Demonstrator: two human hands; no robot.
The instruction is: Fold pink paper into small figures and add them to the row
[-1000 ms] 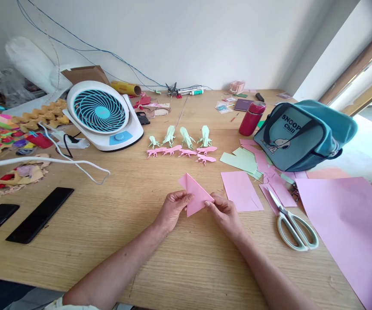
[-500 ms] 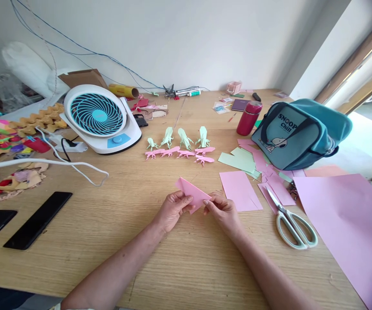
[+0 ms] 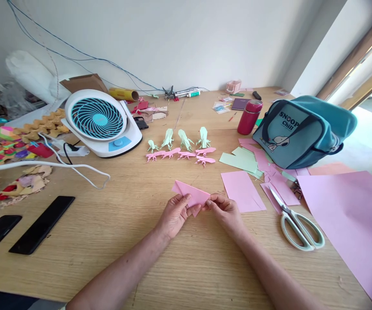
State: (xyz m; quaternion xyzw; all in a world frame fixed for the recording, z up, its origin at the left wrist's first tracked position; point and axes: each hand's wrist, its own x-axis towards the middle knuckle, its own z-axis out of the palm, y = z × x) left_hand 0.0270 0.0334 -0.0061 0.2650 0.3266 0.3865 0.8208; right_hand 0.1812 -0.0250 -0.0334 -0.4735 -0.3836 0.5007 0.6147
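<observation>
A folded piece of pink paper is held just above the wooden table, between my two hands. My left hand grips its left part, thumb on top and fingers underneath. At the right corner, my right hand pinches the paper between thumb and fingertips. Beyond them stand several green paper insects in a row, with several pink paper insects in front. To the right of my right hand lies a flat pink sheet.
Scissors lie at right beside a large pink sheet and paper scraps. A teal bag and red flask stand behind. At left are a fan, a white cable and two black phone-like slabs.
The folded pink paper has turned so its top edge lies flatter. My fingers have shifted slightly on it. Another person's hand now shows at the far left edge. The view has moved slightly.
</observation>
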